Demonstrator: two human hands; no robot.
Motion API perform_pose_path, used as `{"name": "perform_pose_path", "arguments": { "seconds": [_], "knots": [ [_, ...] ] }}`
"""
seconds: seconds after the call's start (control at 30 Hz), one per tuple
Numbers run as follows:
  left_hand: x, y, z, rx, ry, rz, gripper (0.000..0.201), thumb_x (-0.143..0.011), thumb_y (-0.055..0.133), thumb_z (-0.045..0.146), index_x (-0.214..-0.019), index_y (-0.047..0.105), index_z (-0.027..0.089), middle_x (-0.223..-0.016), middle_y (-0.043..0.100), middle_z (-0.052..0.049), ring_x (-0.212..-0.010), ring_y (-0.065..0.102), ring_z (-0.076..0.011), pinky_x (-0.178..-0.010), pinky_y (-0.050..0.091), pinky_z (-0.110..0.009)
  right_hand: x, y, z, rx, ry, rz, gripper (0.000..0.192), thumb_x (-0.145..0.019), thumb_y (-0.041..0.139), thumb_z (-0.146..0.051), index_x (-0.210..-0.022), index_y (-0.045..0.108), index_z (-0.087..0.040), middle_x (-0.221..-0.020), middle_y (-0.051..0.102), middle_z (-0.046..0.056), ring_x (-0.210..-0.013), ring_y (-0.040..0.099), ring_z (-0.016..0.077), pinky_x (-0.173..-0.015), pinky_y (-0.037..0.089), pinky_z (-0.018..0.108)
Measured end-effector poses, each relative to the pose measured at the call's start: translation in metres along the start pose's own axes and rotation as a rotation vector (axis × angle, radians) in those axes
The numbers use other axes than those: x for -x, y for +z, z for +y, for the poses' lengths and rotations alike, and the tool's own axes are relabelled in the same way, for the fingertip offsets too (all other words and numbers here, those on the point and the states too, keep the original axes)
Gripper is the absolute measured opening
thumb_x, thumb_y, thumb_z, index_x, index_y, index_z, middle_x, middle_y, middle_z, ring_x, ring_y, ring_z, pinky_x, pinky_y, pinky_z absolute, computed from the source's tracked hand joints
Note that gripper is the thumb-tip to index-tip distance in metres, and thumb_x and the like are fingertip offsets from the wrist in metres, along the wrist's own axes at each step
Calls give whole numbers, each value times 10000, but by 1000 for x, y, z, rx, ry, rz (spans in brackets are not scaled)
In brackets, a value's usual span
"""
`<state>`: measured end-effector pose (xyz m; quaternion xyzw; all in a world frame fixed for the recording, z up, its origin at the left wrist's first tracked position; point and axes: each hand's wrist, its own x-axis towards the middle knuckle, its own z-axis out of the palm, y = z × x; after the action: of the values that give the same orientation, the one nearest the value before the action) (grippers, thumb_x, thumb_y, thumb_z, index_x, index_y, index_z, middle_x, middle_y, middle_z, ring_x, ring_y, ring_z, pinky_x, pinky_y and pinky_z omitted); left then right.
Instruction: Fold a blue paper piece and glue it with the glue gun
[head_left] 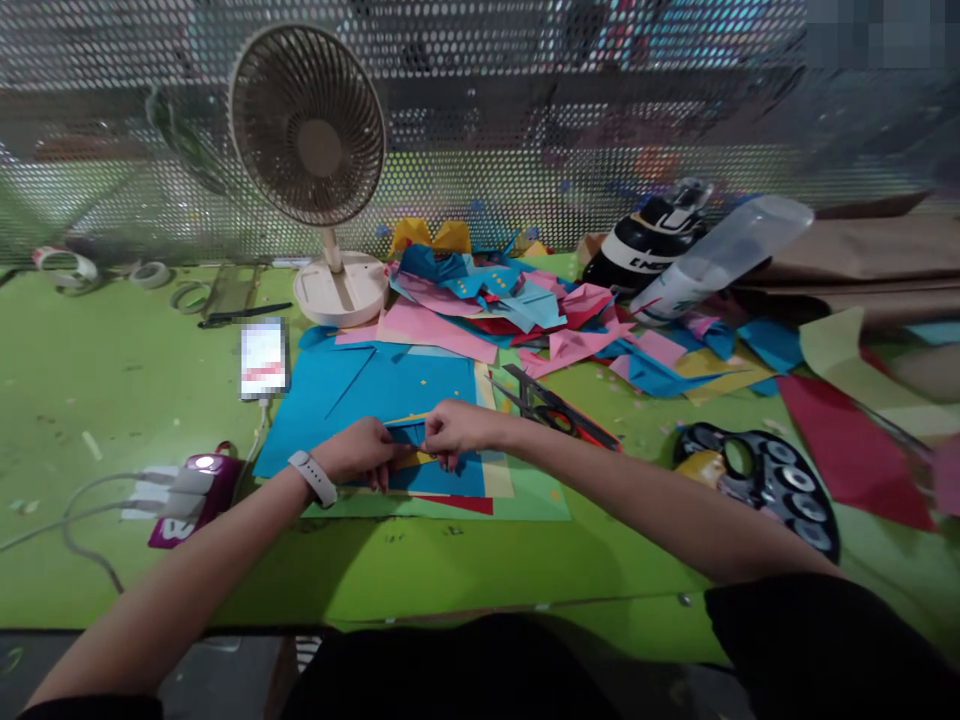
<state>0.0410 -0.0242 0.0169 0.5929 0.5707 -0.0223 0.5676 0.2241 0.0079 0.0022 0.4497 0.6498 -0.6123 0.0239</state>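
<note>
**Both hands pinch a small blue paper piece at mid-desk**

We look down on a green desk (112, 380) backed by a perforated metal screen (525, 130). A white desk fan (309, 125) stands upright at the back, its round base on the desk. To its right lies a loose heap of coloured paper scraps (495, 300), pink, blue, red and yellow, and beyond that a black and white shoe (652, 240) with a clear plastic bottle (720, 260) lying tilted against it. A red paper sheet (847, 450) lies at the far right.

In front of us a large blue paper sheet (360, 390) lies flat on other sheets. A round paint palette (765, 475) sits right of our forearm, and scissors with red and black handles (551, 408) rest just beyond our right wrist. A phone (263, 358) lies left of the blue sheet, with a cable running toward a purple power bank (199, 480) near the left forearm.

Our left hand (360, 455), with a white wristband (313, 478), and our right hand (457, 430) meet over the near edge of the blue sheet. Each grip is closed on a small blue paper piece (409, 436), fingertips pinching it from either side. The piece sits between the two hands, low over the sheet, at the middle of the desk; we cannot tell whether it touches the sheet.
</note>
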Motion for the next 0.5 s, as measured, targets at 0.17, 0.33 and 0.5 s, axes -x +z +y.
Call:
{"name": "perform_pose_path", "arguments": {
  "seconds": [0.17,0.33,0.5],
  "knots": [
    [8,-4,-2,26,-32,-18,553,-740,595,622,-455,544,151,-367,549,-25,-341,479,-101,-407,363,-228,-1,1,1,-10,10,3,240,-778,616,-204,-553,564,-142,-512,662,14,-402,596,98,-477,503,200],
    [11,-9,-15,74,-52,-44,543,-727,586,640,-496,572,148,-390,572,-23,-329,484,-97,-386,352,-218,-4,0,6,-17,-7,-6,234,-759,644,-236,-560,568,-139,-494,644,-3,-400,596,94,-480,507,196],
    [16,-11,-25,58,-21,-13,538,-736,570,637,-503,581,152,-381,566,-11,-326,505,-101,-369,352,-203,-4,0,10,6,-35,-1,225,-764,626,-238,-568,580,-138,-507,644,-6,-410,603,89,-483,508,187]
  ]
}}
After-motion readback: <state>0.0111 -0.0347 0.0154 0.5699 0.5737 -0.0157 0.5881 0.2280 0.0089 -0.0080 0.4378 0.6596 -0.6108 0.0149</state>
